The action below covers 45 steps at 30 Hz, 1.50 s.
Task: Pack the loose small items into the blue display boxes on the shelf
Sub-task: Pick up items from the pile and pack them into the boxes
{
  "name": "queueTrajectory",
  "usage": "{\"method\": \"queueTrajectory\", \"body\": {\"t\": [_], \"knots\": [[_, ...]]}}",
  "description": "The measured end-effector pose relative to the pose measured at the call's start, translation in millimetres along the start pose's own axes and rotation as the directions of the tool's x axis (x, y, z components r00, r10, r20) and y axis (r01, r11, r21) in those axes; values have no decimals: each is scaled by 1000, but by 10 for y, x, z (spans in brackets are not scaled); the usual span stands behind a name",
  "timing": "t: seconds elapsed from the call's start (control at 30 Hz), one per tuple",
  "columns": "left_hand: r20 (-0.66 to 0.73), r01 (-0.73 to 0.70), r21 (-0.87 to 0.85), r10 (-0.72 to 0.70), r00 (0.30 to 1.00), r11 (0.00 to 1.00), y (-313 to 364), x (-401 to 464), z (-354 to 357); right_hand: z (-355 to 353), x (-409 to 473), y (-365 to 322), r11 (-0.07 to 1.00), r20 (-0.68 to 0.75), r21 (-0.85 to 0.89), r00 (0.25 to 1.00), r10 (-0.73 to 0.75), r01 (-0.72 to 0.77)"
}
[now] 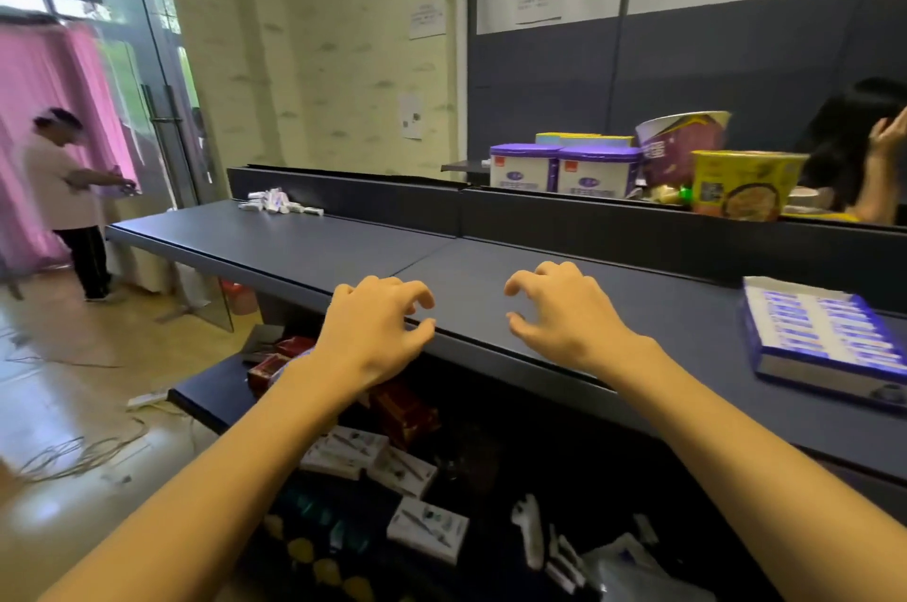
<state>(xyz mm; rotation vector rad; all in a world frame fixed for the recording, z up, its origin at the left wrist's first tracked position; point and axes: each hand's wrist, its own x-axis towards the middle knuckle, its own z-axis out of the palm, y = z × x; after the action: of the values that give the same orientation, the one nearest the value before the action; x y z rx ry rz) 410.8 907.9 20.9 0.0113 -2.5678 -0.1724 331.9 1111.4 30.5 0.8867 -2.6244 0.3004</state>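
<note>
- Both hands hover over the front edge of the dark blue shelf (304,248), palms down. Left hand (378,331) has its fingers loosely curled, thumb and forefinger tips near each other, holding nothing — it sits right over the shelf's front lip.
- Right hand (564,312) is just beside it, over the shelf top, fingers likewise loosely bent and holding nothing.
- Well to the right on the same shelf lies a blue display box (824,336), open on top, filled with two rows of small blue-and-white packets lying side by side.
- At the far left end of the shelf, against the raised back rail, is a small heap of loose white items (277,203) — well apart from both the hands and the box.
- Behind the back rail stand two purple-lidded tubs (564,169), a tilted purple noodle bowl (680,145) and a yellow noodle bowl (743,184).
- Below the shelf, a lower level carries red boxes (275,363) and several white packs (387,461); the rest down there is too blurred to tell.
- One person (68,194) stands at far left by a pink curtain (59,101); another person's dark hair and raised hand (891,133) show at the right edge.
- Cables (83,454) trail on the floor at lower left.
</note>
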Motion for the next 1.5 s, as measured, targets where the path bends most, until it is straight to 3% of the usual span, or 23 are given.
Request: {"method": "queueTrajectory", "body": {"t": [0.6, 1.07, 1.5], "knots": [[-34, 150, -11, -150, 988, 989, -2013, 187, -114, 697, 1593, -1496, 994, -12, 30, 994, -107, 107], [10, 151, 33, -152, 988, 988, -3778, 1027, -12, 1439, 3207, -2368, 989, 5, 91, 993, -119, 118], [76, 135, -40, -131, 988, 990, -5487, 1481, 232, 2175, 4369, -3344, 997, 72, 19, 995, -70, 69]]}}
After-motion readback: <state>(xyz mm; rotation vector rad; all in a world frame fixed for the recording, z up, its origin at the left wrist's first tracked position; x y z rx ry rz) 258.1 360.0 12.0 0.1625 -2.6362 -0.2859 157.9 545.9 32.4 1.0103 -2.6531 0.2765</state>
